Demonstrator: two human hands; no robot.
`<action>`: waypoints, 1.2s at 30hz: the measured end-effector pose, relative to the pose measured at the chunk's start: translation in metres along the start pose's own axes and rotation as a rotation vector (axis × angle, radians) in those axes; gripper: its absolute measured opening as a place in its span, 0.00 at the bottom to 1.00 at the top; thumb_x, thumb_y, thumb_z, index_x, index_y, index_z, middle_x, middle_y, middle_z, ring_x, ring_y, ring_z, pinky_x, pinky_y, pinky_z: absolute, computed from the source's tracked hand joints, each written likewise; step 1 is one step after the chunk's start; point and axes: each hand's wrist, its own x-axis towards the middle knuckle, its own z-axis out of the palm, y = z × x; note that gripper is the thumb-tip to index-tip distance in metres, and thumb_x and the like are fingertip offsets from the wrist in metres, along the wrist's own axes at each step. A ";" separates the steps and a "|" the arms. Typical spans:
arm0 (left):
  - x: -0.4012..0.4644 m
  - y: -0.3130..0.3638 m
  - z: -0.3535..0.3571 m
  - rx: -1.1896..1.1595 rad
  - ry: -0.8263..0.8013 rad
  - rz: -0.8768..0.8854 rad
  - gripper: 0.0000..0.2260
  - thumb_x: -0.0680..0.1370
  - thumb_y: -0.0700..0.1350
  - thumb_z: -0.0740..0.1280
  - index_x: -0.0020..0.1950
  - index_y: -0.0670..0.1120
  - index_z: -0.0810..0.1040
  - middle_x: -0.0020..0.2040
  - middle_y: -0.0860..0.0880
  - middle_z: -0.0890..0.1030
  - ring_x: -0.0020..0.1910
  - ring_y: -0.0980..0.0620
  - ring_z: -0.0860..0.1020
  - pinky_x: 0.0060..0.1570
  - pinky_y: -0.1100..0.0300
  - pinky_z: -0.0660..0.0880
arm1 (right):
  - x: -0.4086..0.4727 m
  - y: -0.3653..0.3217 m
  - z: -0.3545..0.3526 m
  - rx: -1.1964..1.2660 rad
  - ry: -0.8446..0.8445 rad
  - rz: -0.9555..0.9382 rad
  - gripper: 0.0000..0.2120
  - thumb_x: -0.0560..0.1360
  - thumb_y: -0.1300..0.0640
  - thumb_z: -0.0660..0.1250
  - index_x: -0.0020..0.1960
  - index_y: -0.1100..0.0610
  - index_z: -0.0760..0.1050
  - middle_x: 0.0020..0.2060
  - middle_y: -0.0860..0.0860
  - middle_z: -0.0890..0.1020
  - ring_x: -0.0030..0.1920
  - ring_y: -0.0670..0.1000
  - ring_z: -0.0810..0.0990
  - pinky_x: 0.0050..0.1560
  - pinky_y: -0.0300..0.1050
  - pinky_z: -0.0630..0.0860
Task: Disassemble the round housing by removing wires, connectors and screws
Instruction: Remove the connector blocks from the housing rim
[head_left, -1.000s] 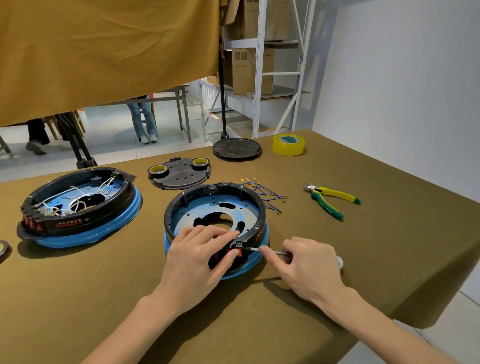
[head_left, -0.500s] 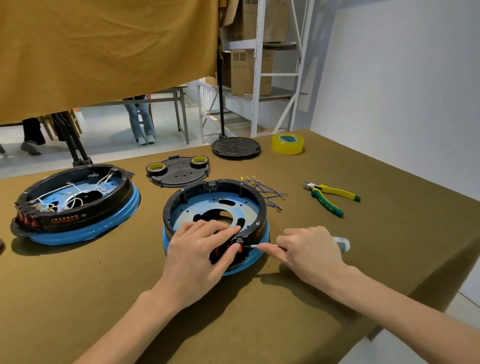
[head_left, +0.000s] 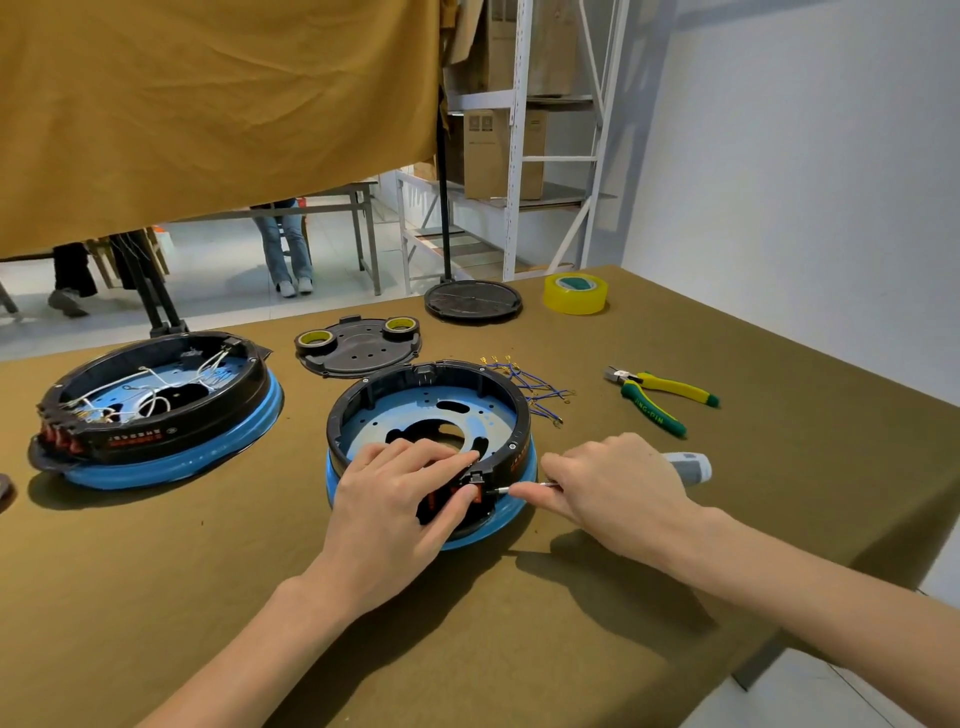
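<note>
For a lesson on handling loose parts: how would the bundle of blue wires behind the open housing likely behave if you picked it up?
The blue wires look thin and curled, so probably floppy and light. They cross over each other, so they may lift as a tangle. Their small metal terminals could snag on the cloth-covered table.

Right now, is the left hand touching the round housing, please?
Touching: in the head view the left hand lies on the round housing's near rim, fingers over its red connectors.
</note>
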 end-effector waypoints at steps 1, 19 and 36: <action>0.000 0.000 0.000 0.000 0.000 0.001 0.20 0.81 0.60 0.61 0.64 0.53 0.84 0.55 0.57 0.85 0.54 0.58 0.80 0.56 0.60 0.71 | 0.002 0.001 -0.003 0.005 0.006 -0.024 0.33 0.78 0.30 0.32 0.41 0.50 0.66 0.31 0.45 0.74 0.30 0.48 0.75 0.31 0.42 0.71; 0.001 -0.005 0.002 0.004 -0.004 -0.008 0.19 0.81 0.62 0.61 0.65 0.55 0.83 0.56 0.58 0.84 0.54 0.59 0.79 0.54 0.56 0.74 | 0.036 0.028 -0.010 -0.088 0.085 -0.387 0.27 0.84 0.38 0.47 0.40 0.53 0.73 0.28 0.46 0.72 0.25 0.50 0.74 0.25 0.44 0.73; 0.003 -0.006 0.003 0.000 0.010 -0.018 0.19 0.81 0.61 0.61 0.64 0.55 0.83 0.55 0.58 0.85 0.53 0.61 0.78 0.49 0.61 0.70 | 0.064 0.035 -0.003 -0.044 0.135 -0.433 0.34 0.78 0.28 0.45 0.54 0.55 0.74 0.41 0.49 0.77 0.26 0.54 0.74 0.23 0.47 0.73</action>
